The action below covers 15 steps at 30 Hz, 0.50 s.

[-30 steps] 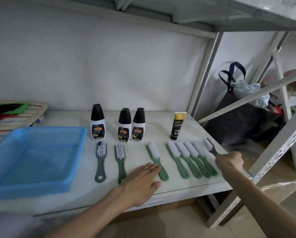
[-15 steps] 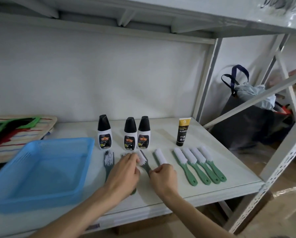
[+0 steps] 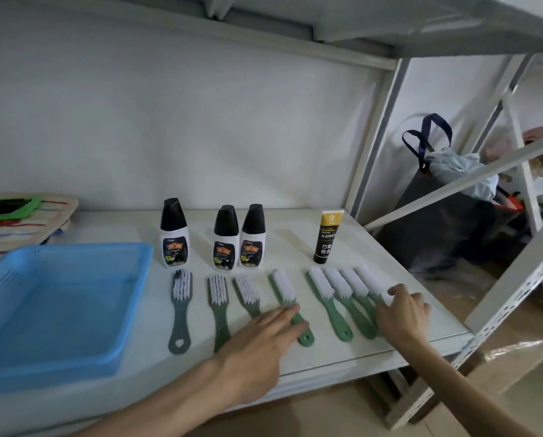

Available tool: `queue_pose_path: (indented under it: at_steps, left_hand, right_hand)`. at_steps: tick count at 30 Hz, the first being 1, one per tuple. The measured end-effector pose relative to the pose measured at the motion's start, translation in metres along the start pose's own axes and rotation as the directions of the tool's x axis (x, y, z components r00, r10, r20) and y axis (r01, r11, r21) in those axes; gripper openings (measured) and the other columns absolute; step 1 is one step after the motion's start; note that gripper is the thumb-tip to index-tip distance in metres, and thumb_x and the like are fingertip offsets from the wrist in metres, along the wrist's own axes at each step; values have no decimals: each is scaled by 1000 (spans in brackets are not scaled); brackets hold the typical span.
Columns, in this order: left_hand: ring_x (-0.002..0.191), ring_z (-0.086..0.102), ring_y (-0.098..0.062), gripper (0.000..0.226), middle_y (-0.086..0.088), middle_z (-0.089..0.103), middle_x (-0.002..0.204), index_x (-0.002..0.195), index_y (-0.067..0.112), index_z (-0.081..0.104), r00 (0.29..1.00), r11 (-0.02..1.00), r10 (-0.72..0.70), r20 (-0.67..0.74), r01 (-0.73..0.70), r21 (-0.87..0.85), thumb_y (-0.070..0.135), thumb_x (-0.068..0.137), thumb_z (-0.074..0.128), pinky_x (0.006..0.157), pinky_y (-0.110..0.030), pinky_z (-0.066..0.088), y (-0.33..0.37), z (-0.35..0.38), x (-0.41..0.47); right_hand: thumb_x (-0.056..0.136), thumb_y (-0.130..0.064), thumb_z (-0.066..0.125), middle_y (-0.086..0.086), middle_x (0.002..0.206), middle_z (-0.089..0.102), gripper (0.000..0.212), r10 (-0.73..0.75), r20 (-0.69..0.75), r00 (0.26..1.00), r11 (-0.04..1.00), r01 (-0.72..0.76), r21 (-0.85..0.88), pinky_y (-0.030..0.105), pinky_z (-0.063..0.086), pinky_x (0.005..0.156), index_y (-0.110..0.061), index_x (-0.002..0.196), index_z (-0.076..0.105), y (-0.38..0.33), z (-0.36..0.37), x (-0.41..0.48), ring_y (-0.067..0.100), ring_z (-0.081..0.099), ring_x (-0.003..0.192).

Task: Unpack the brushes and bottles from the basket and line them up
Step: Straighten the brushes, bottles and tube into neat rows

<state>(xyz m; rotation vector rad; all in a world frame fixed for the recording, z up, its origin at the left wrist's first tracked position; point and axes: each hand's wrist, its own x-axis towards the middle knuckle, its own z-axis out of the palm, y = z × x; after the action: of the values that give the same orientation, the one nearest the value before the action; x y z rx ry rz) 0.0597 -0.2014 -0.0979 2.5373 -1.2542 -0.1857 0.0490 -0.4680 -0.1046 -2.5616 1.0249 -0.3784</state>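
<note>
Lying at 9 o'clock on the white shelf (image 3: 295, 253), the blue basket (image 3: 55, 307) holds nothing visible. Behind it, at 10 o'clock, rests a striped mat (image 3: 21, 219). Three bottles with black caps stand upright in a back row: bottle 1 (image 3: 174, 234) alone, bottles 2 (image 3: 225, 239) and 3 (image 3: 253, 238) just beside each other. A black-and-yellow tube (image 3: 328, 236) stands at 1 o'clock, apart from them. Eight brushes lie in a front row, bristles toward the wall: grey brush 1 (image 3: 180, 307); green brush 2 (image 3: 218, 307); brush 3 (image 3: 248, 294), its handle hidden under the left hand; brush 4 (image 3: 284, 288); then brushes 5 (image 3: 327, 302), 6 (image 3: 345, 298), 7 (image 3: 356, 287) and 8 (image 3: 369, 280) close together. The left hand (image 3: 257, 345) lies flat, palm down, fingers extended and slightly apart, fingertips on the handle of brush 4. The right hand (image 3: 401, 313) rests at 4 o'clock, fingers loosely spread, fingertips (image 3: 393, 291) touching brush 8 and covering the handles of brushes 7 and 8; neither hand grips anything. A dark bag (image 3: 446, 222) stands beyond the shelf post at 2 o'clock.
</note>
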Motion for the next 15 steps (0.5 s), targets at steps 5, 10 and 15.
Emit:
queue_pose_path:
  at_steps: [5,10,15]
  left_hand:
    - [152,-5,-15,59,-4,-2,166,157,23,13,996,996,-84,13,84,-42,30,101,30,115,-21,-8,14,14,22]
    - [152,-1,-14,57,-6,4,165,155,19,20,996,995,-85,9,86,-57,35,102,34,114,-17,-8,17,19,38]
    - [152,5,-16,55,-7,10,165,154,18,24,995,995,-99,-30,99,-28,35,102,34,111,-17,-7,24,20,45]
  right_hand:
    - [83,-14,59,21,107,64,19,-22,-3,1000,997,23,80,37,47,82,-7,99,69,17,-2,21,39,57,100]
    - [86,-16,56,19,114,60,26,-65,-28,998,998,64,-25,39,46,88,-6,108,65,14,-11,28,36,54,105]
    - [91,-30,55,9,108,58,23,-229,24,973,973,229,4,32,45,77,-9,95,62,6,8,2,26,56,90]
